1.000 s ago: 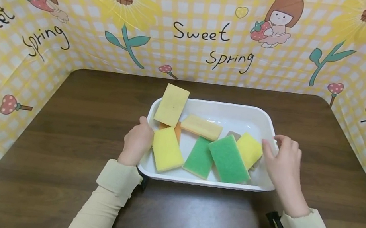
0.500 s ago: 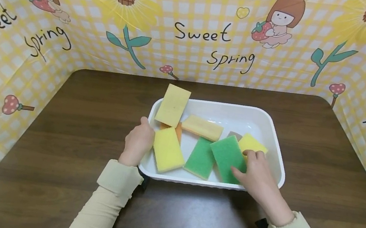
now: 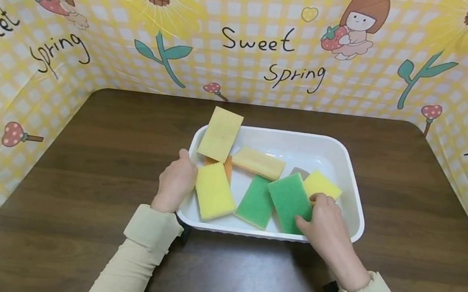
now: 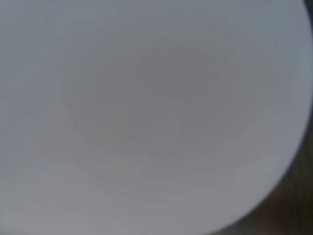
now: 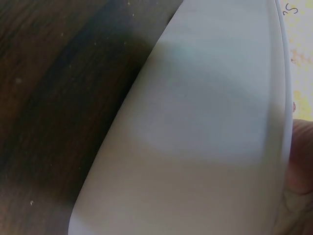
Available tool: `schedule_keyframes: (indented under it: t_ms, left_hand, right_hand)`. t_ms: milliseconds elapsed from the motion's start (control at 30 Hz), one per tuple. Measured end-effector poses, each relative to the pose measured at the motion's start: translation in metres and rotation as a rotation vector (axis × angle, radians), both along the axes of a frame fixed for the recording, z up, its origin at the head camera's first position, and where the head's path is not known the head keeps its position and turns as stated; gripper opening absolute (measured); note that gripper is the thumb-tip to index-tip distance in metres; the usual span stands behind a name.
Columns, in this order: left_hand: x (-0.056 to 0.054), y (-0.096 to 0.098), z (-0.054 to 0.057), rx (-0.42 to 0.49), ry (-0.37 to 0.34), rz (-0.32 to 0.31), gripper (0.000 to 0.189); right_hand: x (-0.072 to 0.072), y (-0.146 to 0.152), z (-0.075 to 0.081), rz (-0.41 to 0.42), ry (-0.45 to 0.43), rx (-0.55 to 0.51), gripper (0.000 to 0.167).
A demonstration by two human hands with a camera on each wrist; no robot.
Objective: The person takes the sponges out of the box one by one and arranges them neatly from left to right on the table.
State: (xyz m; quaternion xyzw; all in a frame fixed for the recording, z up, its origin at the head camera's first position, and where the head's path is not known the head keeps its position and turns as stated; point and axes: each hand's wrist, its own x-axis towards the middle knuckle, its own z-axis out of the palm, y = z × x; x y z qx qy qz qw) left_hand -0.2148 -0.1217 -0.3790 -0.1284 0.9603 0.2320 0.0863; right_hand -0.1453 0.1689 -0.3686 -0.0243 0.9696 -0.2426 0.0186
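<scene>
A white tray [image 3: 356, 208] holds several flat sponges. My left hand [image 3: 177, 180] grips its left rim, thumb on top, with the other fingers hidden. Over the tray's right half, my right hand [image 3: 328, 226] holds a green sponge [image 3: 287, 201] by its right side, thumb low on its face and fingers at its far edge. Just behind those fingers lies a yellow sponge [image 3: 322, 184]. Another green sponge [image 3: 255, 204] sits to the left. Close up and blurred, the tray's white wall [image 4: 156, 117] fills the left wrist view. Part of my right hand [image 5: 301, 161] shows in the right wrist view.
A pale yellow sponge [image 3: 220, 134] leans over the tray's back left corner, above an orange piece [image 3: 228, 168]. A bright yellow sponge [image 3: 214, 192] and a pale one [image 3: 259, 163] lie nearby. The brown table [image 3: 68, 190] meets a patterned cloth [image 3: 256, 15] on three sides.
My right hand has left the tray's right rim, moved left over the tray and taken hold of the green sponge. The left hand stays at the left rim.
</scene>
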Motion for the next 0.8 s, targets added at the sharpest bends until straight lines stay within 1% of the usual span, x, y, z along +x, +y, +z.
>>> schedule_keyframes:
  t_ms: [233,333,600,800]
  left_hand:
    - [-0.001,0.0,-0.001,-0.002,-0.016,-0.003,0.031]
    - [-0.001,0.0,0.0,-0.005,-0.021,-0.001,0.031]
    - [-0.001,0.0,0.0,-0.004,-0.018,-0.004,0.032]
    - [0.0,-0.001,-0.001,0.016,-0.011,0.002,0.031]
  right_hand:
    - [-0.001,0.004,-0.002,0.01,0.034,-0.013,0.047]
    - [0.0,0.004,-0.003,0.01,0.031,-0.019,0.046]
    - [0.002,0.005,-0.001,0.014,-0.04,-0.049,0.047]
    - [0.002,0.01,0.005,0.073,-0.09,-0.081,0.048]
